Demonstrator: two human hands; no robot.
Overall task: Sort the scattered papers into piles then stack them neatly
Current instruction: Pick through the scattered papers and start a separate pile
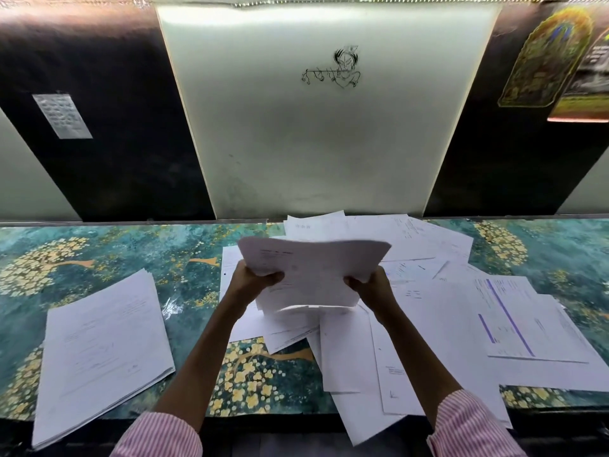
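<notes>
I hold a bundle of white printed sheets (pixel 313 268) up above the table, its top edge curling away from me. My left hand (pixel 253 278) grips the bundle's left edge and my right hand (pixel 369 283) grips its right edge. Under and right of the bundle lie several scattered papers (pixel 425 311), overlapping at odd angles, some hanging over the near table edge. A sheet with purple bars (pixel 507 318) lies on the right. A squared pile of papers (pixel 102 351) sits on the left of the table.
The table (pixel 99 252) has a teal cover with gold flowers. Behind it stands a wall of black and white panels (pixel 313 143), one with a small ink drawing. A paper note and colourful posters hang on the black panels.
</notes>
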